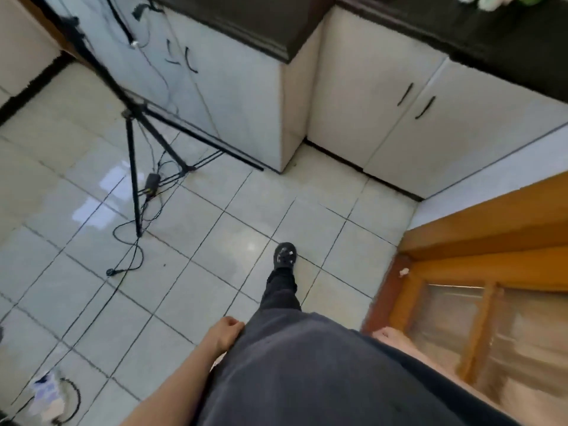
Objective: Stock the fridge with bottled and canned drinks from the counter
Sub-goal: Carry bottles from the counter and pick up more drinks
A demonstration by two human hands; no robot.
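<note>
No bottle, can or fridge shows in the head view. I look down at the tiled floor. My left hand (229,329) hangs at my side against my dark shirt, fingers loosely curled, holding nothing. My right hand (388,335) is blurred and mostly hidden behind my body; whether it holds anything cannot be told. The dark counter top (479,35) runs along the top right above white cabinets (384,118); pale and green items at its far edge are cut off by the frame.
A black tripod (135,133) stands on the floor at left, with cables (129,238) trailing around its feet. A wooden door frame (479,229) lies at right. My foot in a black shoe (285,255) steps forward on the tiles.
</note>
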